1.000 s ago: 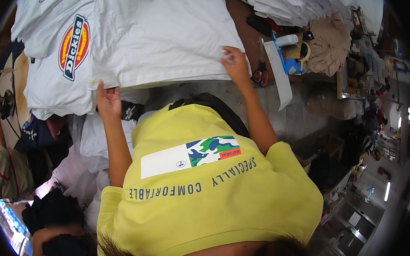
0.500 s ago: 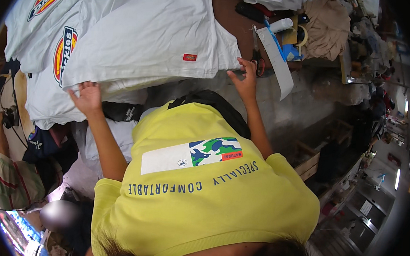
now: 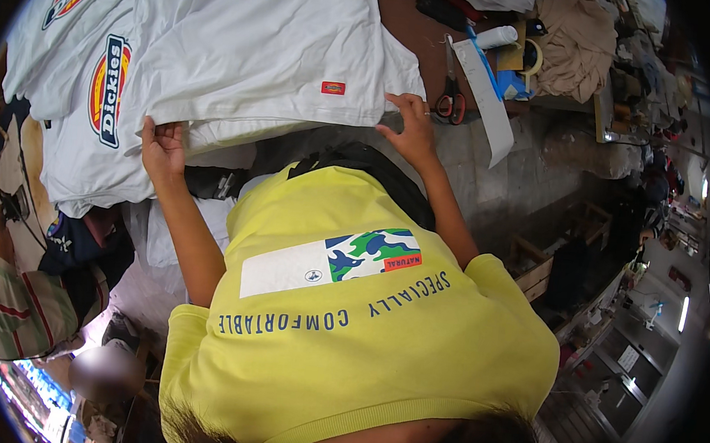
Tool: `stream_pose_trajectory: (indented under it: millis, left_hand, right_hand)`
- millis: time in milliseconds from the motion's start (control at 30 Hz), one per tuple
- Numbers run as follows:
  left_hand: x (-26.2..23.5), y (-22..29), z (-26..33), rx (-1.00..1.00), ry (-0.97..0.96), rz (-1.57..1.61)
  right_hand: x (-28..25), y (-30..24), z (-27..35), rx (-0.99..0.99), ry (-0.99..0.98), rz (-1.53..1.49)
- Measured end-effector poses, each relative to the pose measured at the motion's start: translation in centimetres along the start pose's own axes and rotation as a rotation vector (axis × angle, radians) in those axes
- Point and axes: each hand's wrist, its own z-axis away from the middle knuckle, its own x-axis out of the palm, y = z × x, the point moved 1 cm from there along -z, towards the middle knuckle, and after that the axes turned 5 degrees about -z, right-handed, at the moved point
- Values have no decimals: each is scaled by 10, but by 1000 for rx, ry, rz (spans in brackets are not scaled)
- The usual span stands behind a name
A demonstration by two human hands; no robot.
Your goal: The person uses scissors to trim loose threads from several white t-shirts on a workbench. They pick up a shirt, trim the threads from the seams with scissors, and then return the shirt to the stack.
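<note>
A white T-shirt [image 3: 259, 58] with a small red label near its hem lies spread on top of other white shirts. My left hand [image 3: 163, 155] is closed on the left end of its hem, the thumb and fingers at the edge. At the hem's right corner is my right hand [image 3: 413, 132], its thumb and forefinger apart and touching the cloth's edge. To the left, another white shirt [image 3: 63, 152] shows a large red, yellow and dark blue printed emblem. Scissors with black and orange handles [image 3: 450, 106] lie just beyond my right hand.
On the brown table [image 3: 410, 15] lie a white paper strip [image 3: 490, 116], a tape roll [image 3: 533, 59] and a beige cloth heap [image 3: 577, 44]. A wooden crate [image 3: 533, 267] stands on the floor at right. Another person's striped sleeve [image 3: 36, 310] shows at lower left.
My left hand has moved slightly right and up and closed on the hem. My right hand has shifted left to the shirt's corner. The view has moved a little.
</note>
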Motion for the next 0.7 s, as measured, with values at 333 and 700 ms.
stream_pose_trajectory:
  millis: [333,700]
  left_hand:
    - [11,8,9,126,-127,-331]
    - [2,-4,19,51,-201,-355]
  right_hand:
    - [12,-18,-19,-212,-35,100]
    - [2,-10,-11,-311,80,106]
